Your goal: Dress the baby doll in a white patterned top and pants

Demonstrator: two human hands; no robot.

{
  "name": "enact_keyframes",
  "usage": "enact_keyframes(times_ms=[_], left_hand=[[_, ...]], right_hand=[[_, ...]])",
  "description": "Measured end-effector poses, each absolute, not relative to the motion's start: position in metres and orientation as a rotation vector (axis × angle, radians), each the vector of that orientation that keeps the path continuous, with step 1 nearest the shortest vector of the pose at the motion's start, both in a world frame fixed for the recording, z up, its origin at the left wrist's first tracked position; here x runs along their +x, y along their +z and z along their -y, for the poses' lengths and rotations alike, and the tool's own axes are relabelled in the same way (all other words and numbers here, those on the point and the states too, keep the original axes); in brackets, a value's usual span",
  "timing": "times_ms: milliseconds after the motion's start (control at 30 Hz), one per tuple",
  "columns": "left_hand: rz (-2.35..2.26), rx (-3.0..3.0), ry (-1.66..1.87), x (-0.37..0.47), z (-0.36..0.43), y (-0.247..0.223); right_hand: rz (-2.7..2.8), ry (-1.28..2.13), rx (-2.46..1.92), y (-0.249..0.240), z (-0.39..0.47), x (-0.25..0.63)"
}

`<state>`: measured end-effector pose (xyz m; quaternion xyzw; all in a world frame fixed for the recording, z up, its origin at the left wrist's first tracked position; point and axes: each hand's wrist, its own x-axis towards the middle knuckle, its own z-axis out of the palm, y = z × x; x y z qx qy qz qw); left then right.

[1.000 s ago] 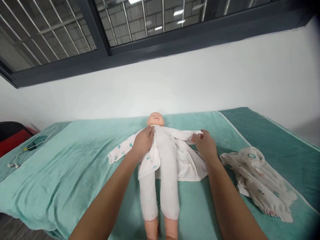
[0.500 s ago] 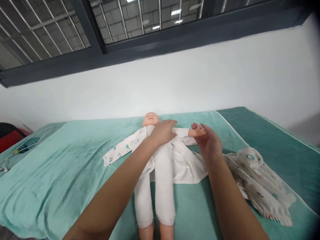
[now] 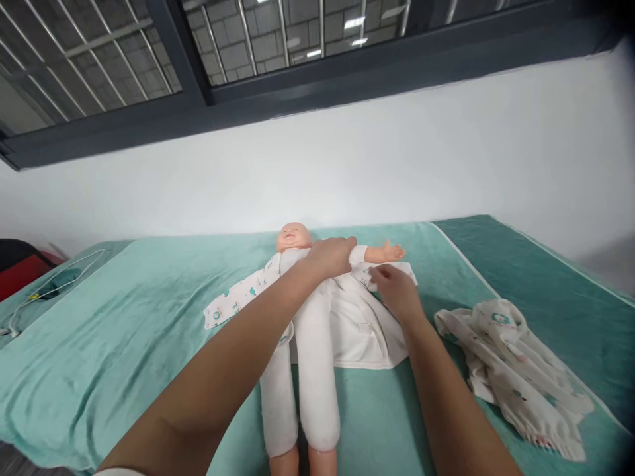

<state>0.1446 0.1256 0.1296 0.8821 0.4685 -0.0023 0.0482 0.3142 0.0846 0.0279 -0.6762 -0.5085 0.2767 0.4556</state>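
Observation:
A baby doll (image 3: 317,370) with a white padded body lies on its back, head toward the wall. A white printed baby shirt (image 3: 370,330) is half on it: one sleeve (image 3: 235,301) covers the doll's arm on the image left, while the other side lies spread out. Across the doll's chest, my left hand (image 3: 333,256) is closed around its upper arm on the image right. That forearm and small hand (image 3: 387,252) stick out bare. Just below, my right hand (image 3: 397,287) pinches the shirt's loose sleeve (image 3: 407,270). My left forearm hides part of the torso.
Crumpled printed baby clothing (image 3: 518,373) lies to the right on the green bed cover (image 3: 124,344). A white cable (image 3: 74,271) and a red and black item (image 3: 20,268) are at the far left. Behind the bed rises a white wall (image 3: 317,172) under a barred window.
My right hand has left the doll's hand and dropped to the loose sleeve, closing on it. My left hand's fingers have curled around the upper arm. The doll has shifted slightly left.

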Motion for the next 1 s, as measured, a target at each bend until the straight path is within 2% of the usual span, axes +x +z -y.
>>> enact_keyframes(times_ms=[133,233,500,700,833,1000], left_hand=[[-1.471,2.708,0.017,0.144,-0.119,0.127],[-1.515,2.730,0.055,0.144,-0.117,0.120],[-1.569,2.726,-0.039,0.138,-0.116,0.122],[-1.700,2.728,-0.360,0.136,-0.115,0.123],[-1.814,2.658,-0.414,0.143,-0.117,0.118],[-1.861,2.614,-0.284,0.152,-0.120,0.105]], right_hand=[[1.777,0.521,-1.867,0.028,-0.078,0.298],[1.829,0.512,-1.883,0.028,-0.079,0.301],[1.124,0.716,-1.549,0.033,-0.082,0.325],[0.622,0.991,-1.132,0.048,-0.073,0.325],[0.614,1.057,-0.881,0.058,-0.066,0.322],[0.705,1.261,-0.735,0.062,-0.060,0.304]])
